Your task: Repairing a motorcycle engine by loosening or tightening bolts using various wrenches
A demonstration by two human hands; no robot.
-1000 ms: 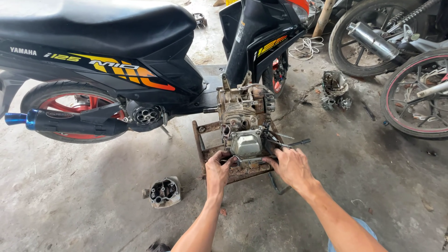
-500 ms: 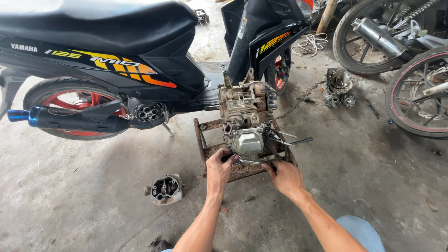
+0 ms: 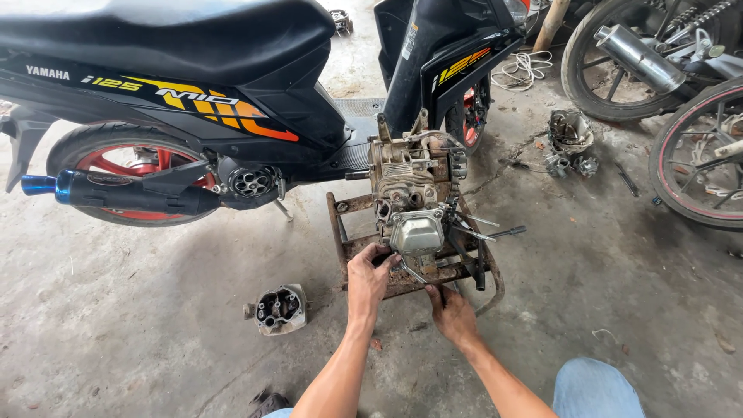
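Note:
A bare scooter engine (image 3: 410, 182) with a grey valve cover (image 3: 416, 232) sits on a rusty metal stand (image 3: 338, 224) beside a black scooter (image 3: 193, 70). My left hand (image 3: 368, 277) reaches up to the stand's front left. Its fingers curl on the rusty frame just beside the grey cover. My right hand (image 3: 453, 314) lies lower, at the stand's front bar, with its fingertips tucked under the bar and hidden. A thin rod tool (image 3: 495, 232) pokes out to the right of the engine.
A loose cylinder head (image 3: 279, 310) lies on the concrete floor left of my arms. Engine parts (image 3: 569, 139) and a coil of white cord (image 3: 526, 68) lie to the right. Two motorcycle wheels (image 3: 696, 162) and a chrome exhaust (image 3: 638, 58) stand at far right. My blue-clad knee (image 3: 600, 387) shows at bottom.
My right hand has dropped from the engine's right side to the stand's front bar. My left hand stays at the stand's front left by the cover.

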